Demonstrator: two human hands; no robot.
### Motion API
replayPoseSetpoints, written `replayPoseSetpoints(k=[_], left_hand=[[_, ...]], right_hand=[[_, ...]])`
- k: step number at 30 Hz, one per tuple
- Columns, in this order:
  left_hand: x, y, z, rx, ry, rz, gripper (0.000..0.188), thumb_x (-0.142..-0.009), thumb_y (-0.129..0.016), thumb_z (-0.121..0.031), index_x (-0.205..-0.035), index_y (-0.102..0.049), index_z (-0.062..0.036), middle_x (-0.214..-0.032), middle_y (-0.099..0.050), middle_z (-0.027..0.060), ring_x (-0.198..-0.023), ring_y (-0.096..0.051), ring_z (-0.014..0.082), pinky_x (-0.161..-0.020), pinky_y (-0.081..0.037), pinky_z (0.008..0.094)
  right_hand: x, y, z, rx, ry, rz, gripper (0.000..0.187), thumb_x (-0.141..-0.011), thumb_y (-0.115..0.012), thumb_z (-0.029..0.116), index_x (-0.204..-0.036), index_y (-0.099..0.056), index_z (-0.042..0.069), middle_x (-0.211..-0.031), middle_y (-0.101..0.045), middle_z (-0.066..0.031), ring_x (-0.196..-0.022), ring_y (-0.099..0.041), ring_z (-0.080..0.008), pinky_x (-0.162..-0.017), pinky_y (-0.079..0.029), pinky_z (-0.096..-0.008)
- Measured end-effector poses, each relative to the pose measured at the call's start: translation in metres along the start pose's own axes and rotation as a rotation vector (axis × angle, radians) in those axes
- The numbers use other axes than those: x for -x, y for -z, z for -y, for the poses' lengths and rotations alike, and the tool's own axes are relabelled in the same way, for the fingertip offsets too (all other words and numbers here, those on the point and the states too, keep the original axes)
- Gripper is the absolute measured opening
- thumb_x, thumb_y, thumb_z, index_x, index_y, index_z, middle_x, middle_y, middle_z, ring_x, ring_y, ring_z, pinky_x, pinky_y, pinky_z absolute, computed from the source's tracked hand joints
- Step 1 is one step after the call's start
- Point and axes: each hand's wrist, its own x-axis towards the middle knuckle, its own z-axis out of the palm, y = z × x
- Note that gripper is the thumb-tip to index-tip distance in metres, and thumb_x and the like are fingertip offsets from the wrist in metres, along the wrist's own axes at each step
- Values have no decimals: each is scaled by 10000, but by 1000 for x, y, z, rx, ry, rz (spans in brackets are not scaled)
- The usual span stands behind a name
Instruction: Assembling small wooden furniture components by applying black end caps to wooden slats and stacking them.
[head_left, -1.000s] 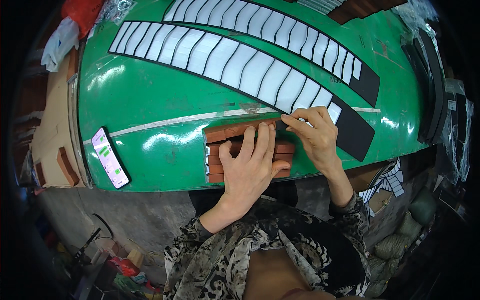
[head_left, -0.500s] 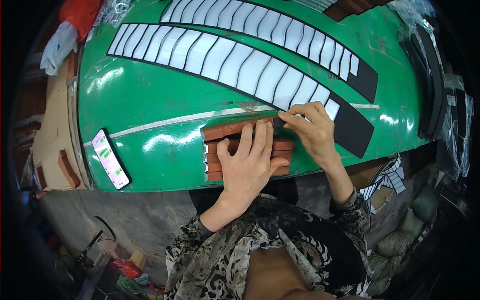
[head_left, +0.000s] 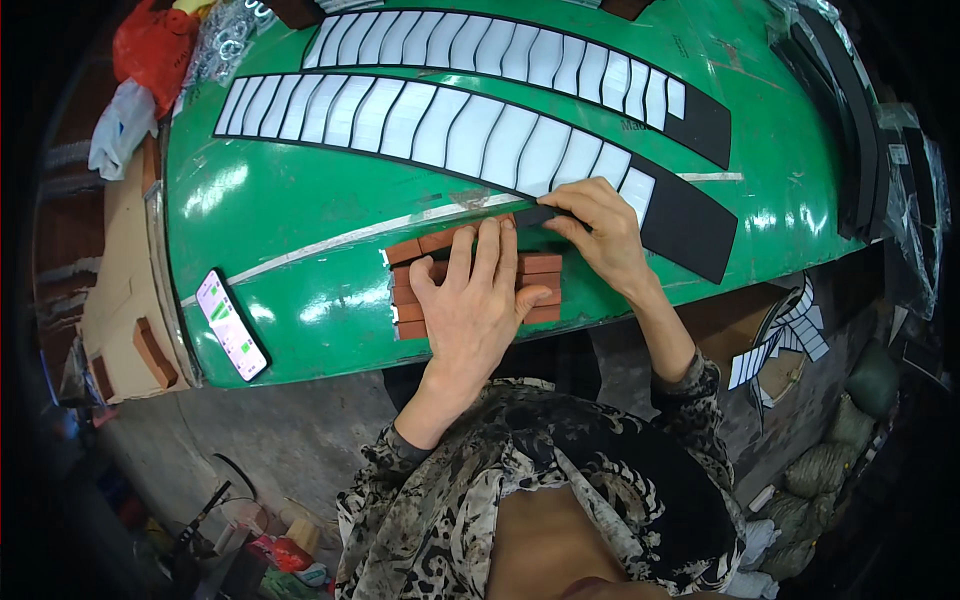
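Note:
On the green tabletop (head_left: 330, 240) near its front edge lies a group of reddish-brown bar-shaped pieces (head_left: 543, 285) in rows, pale at their left ends. My left hand (head_left: 470, 290) rests on them with its fingers stretched out and the thumb apart. Under its fingertips is the farthest brown row (head_left: 436, 241), which lies slanted, with a dark gap between it and the others. A short dark strip (head_left: 533, 216) extends from that row's right end. Thumb and fingers of my right hand (head_left: 605, 225) pinch this strip's tip. How strip and row join is hidden.
Two curved black panels with white segments, a nearer one (head_left: 455, 130) and a farther one (head_left: 540, 50), lie beyond my hands. A lit phone (head_left: 232, 325) is at left. Black curved pieces (head_left: 860, 150) line the right edge, and a cardboard sheet (head_left: 125, 290) the left.
The whole view has shifted a little. More of the dark strip shows between my hands, and my right hand still pinches its tip. My left hand stays on the brown pieces.

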Motion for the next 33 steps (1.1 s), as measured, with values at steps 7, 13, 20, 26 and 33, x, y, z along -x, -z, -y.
replayPoseSetpoints(k=[7,13,20,26,33], left_hand=[[-1,1,-2,3,-21,-29,692,-693,-669,-487,-1236,-544,-76,-1245,-502,49,-1147,-451,206,-841,-290,455],[13,19,6,73,-102,-98,681,-661,-732,-379,-1228,-533,-59,-1242,-519,92,-1143,-476,247,-883,-298,488],[52,26,15,148,-154,-128,520,-651,-757,-239,-1123,-608,-81,-1165,-562,48,-1088,-511,218,-870,-306,449],[55,18,15,139,-163,-111,480,-641,-758,-212,-1089,-628,-100,-1136,-577,19,-1048,-522,201,-857,-303,434],[54,8,15,144,-169,-184,439,-648,-750,-206,-1062,-645,-107,-1116,-589,-1,-1026,-530,187,-842,-298,421]], right_hand=[[6,0,-2,76,29,-47,337,-706,-739,142,-1030,-667,91,-982,-652,-65,-846,-595,-234,-706,-507,-331],[14,51,-24,121,-171,-210,198,-759,-705,101,-946,-672,44,-971,-646,-100,-794,-609,-246,-659,-511,-326],[5,75,-53,519,-89,-45,211,-724,-715,111,-904,-636,36,-858,-602,-93,-804,-592,-283,-683,-480,-375],[-2,69,-69,626,-34,20,184,-725,-694,87,-875,-605,29,-829,-586,-106,-828,-594,-289,-666,-490,-396],[1,67,-80,831,214,20,129,-753,-555,10,-881,-565,1,-790,-560,-110,-758,-591,-273,-596,-508,-360]])
